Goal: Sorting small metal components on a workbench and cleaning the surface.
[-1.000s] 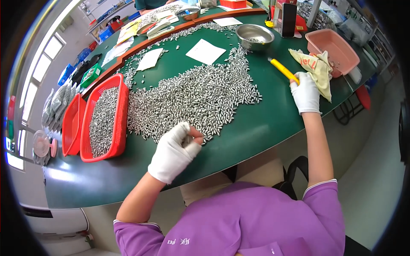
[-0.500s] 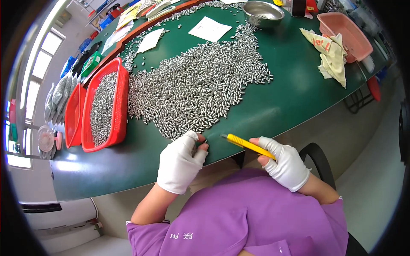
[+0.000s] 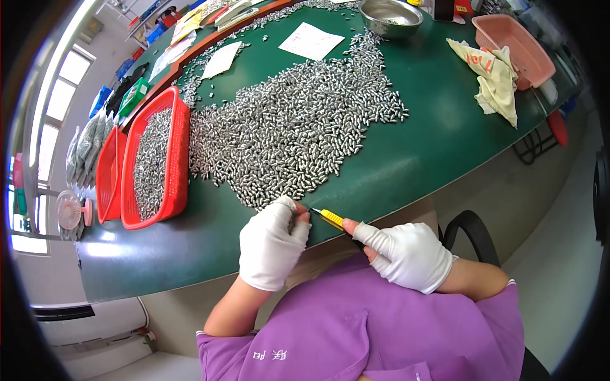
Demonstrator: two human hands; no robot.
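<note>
My left hand (image 3: 274,244), in a white glove with bare fingertips, is closed at the near edge of a heap of small silvery metal pieces (image 3: 286,127). Thumb and index finger pinch something too small to see clearly, probably one of those pieces. In my right hand (image 3: 406,254), gloved the same way, is a yellow utility knife (image 3: 332,219). Its tip points left and lies right by the left fingertips; whether it touches the pinched piece I cannot tell.
Left of the heap stands a red plastic basket (image 3: 180,159) full of the same pieces. Papers (image 3: 311,42) lie beyond it on the green table (image 3: 438,140). A steel bowl (image 3: 391,28), a pale cloth (image 3: 499,89) and a pink basin (image 3: 540,60) sit at the far right.
My right hand has moved left, bringing the knife's tip from a gap away up to the left fingertips. The left hand has shifted slightly right, still pinching.
</note>
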